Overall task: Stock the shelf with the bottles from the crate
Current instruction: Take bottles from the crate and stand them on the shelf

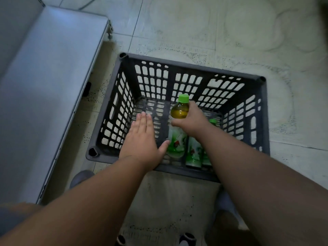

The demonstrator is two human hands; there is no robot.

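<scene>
A dark grey slatted crate [193, 68] stands on the floor in front of me. My right hand [191, 121] is shut around the middle of a green-capped tea bottle [180, 110] with a green and white label, held inside the crate. My left hand [142, 137] hovers flat and open over the crate's near left part, its thumb close to the held bottle's label. Two more green-labelled bottles [194, 153] stand at the crate's near side, partly hidden under my right forearm. The white metal shelf [44, 86] runs along the left.
The floor is pale tile with dark speckles. My feet in light footwear [81, 176] show below the crate on both sides. The shelf's corner foot [110, 35] stands close to the crate's far left corner.
</scene>
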